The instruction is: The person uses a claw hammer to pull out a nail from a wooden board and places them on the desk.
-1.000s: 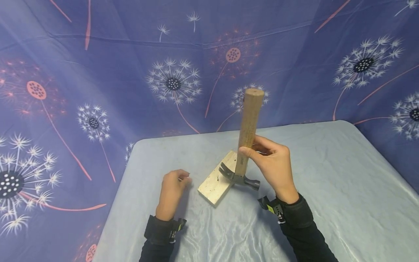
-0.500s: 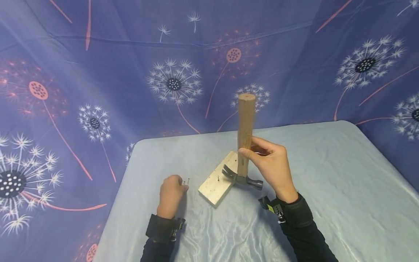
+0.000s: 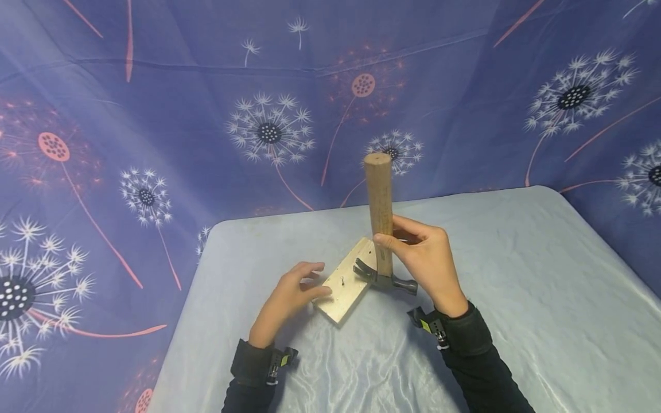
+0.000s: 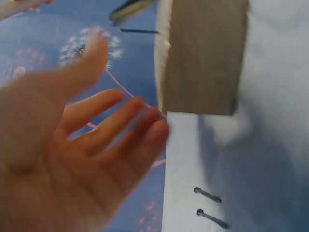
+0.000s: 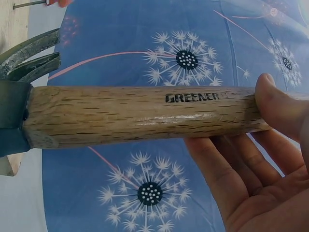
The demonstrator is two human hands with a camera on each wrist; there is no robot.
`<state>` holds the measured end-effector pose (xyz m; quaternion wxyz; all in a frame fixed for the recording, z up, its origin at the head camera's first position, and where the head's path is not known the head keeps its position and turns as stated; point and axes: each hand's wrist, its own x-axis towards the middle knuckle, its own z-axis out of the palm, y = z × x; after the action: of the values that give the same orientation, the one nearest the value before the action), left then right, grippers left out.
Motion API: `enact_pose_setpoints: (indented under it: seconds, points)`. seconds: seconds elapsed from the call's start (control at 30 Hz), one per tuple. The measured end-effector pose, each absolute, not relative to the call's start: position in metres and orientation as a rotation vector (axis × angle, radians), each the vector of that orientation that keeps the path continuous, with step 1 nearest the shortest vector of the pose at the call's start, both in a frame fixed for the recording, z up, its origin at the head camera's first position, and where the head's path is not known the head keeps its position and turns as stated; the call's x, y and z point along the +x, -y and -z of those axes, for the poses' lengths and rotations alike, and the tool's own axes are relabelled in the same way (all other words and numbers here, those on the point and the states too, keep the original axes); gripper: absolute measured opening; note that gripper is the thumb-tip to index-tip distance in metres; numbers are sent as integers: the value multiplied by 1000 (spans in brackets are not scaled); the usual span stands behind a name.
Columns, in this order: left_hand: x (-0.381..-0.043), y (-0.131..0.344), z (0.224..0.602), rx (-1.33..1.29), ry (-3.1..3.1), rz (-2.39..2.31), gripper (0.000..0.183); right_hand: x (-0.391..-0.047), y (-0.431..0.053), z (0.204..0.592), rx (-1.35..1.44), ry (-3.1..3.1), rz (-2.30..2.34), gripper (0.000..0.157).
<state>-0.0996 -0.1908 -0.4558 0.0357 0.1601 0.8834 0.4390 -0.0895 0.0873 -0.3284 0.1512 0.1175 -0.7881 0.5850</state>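
My right hand [image 3: 428,258] holds a claw hammer [image 3: 379,212] by its wooden handle, thumb on one side and fingers on the other. The handle points up, and the dark metal head hangs down with its claw overlapping the wood block [image 3: 338,307] in the head view. A nail [image 3: 342,281] stands upright in the block's top face. My left hand [image 3: 289,295] is at the block's left side, fingers spread apart and holding nothing. Two more nails, an upper nail [image 4: 207,195] and a lower nail [image 4: 212,219], show against the cloth in the left wrist view.
A pale blue satin cloth [image 3: 516,275] covers the table under the block. Behind it hangs a blue-purple curtain [image 3: 196,115] printed with dandelions, reaching the table's back and sides. Black wrist bands with cameras sit on both wrists.
My left hand has let go of two nails, opened, and moved right to the block. The hammer's handle has tilted left, and its head has shifted slightly right.
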Motion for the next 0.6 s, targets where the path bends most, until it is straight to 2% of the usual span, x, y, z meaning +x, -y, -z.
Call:
enact_pose_setpoints:
  seconds: [0.1, 0.2, 0.6]
  points:
    - [-97, 190, 454, 613, -2615, -1164, 90, -91, -86, 330, 348, 2259, -1682, 37]
    - [-95, 188, 455, 663, -2607, -987, 104, -91, -84, 331, 387, 2256, -1696, 37]
    - [-94, 183, 453, 726, -2646, -914, 97, -98, -72, 337, 600, 2297, -1699, 38]
